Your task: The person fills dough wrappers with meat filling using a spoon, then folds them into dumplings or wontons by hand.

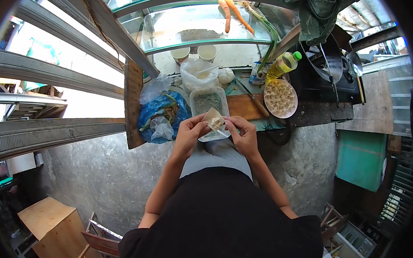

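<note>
Between my two hands is a dumpling wrapper point(211, 113) with a lump of pale filling point(217, 123) on it. My left hand point(191, 134) pinches its left edge, fingers closed. At the opposite edge, the fingertips of my right hand point(243, 134) are closed on the wrapper too. Below and behind the wrapper stands a clear plastic container point(207, 92), partly covered by my hands. A thin white piece shows under the wrapper near my right fingers; I cannot make out what it is. To the right, a round plate point(294, 105) bears several folded dumplings point(279, 96).
A knife point(260, 107) lies by a wooden cutting board point(243, 109). An oil bottle point(282, 66) tilts near the black stove point(310, 82). Left are a blue plastic bag point(179, 104) and a white bag point(197, 77). Carrots point(238, 17) lie on the glass shelf above two cups point(207, 53).
</note>
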The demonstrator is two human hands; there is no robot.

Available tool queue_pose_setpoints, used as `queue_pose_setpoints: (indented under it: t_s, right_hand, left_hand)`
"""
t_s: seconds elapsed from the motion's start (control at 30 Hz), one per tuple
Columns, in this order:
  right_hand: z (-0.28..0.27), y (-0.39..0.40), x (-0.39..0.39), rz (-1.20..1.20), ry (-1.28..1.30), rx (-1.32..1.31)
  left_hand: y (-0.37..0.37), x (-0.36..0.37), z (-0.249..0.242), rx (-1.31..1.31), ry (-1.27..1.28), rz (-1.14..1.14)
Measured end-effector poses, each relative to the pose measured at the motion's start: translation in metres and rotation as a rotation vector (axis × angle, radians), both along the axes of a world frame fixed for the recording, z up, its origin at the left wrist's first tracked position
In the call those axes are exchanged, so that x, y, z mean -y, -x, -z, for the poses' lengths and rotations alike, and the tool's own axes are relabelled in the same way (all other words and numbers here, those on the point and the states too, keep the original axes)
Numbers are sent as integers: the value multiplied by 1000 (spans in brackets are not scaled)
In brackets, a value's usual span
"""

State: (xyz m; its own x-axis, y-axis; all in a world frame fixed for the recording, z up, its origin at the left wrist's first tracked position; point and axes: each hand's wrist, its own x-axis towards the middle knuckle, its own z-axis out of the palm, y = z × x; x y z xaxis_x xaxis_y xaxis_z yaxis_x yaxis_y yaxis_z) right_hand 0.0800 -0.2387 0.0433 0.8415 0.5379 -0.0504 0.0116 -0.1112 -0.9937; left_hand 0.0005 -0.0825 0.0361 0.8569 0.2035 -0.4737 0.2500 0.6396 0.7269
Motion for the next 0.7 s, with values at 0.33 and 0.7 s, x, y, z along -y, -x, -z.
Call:
queue_pose_setpoints:
  t_s: [0.33, 0.7]
  right_hand:
    - [-10, -4, 11, -181, 119, 686]
    - [3, -9, 9, -70, -70, 385]
  left_hand:
    - [-3, -3, -6, -14, -28, 71]
    - [-7, 0, -20, 61, 0, 116]
